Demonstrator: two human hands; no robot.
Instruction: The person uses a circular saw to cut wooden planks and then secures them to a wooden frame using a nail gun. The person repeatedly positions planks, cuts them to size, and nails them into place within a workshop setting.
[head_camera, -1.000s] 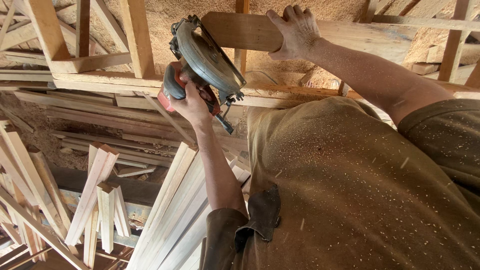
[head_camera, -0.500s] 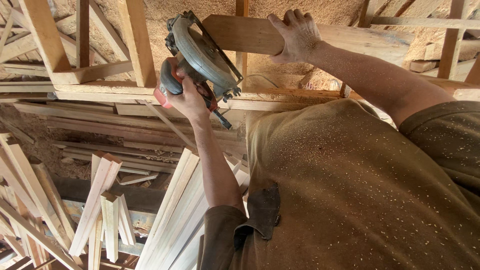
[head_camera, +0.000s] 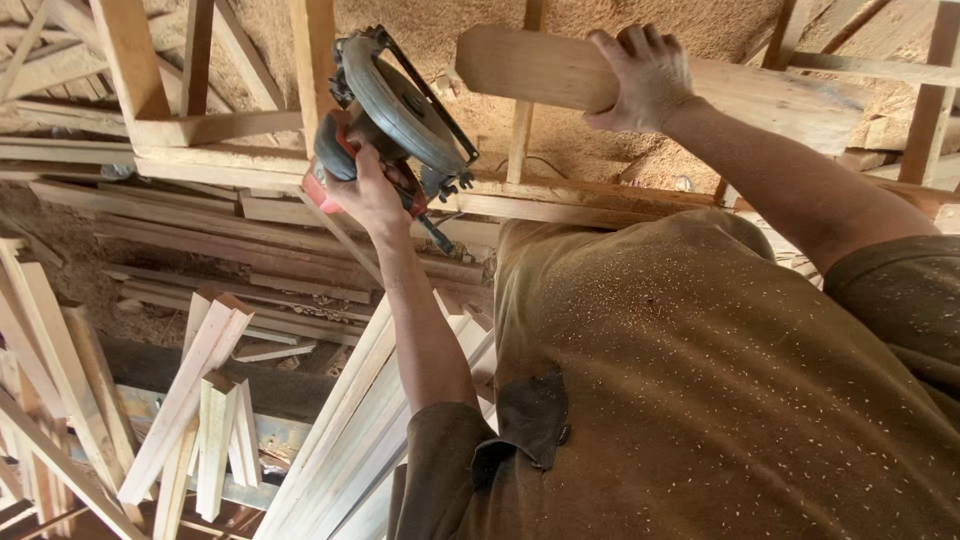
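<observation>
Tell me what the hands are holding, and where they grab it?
The left hand grips the circular saw by its handle. The right hand holds the wooden board partway along it.

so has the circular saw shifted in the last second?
Yes. The circular saw went left in view: its guard now meets the upright post and clears the board end it overlapped earlier.

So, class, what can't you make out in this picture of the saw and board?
Head view:
Blade of the saw: hidden by its guard.
Fingers of the left hand: wrapped behind the handle.
Board: partly covered by the right hand.
Stacked planks: cut off by the bottom edge.
</observation>
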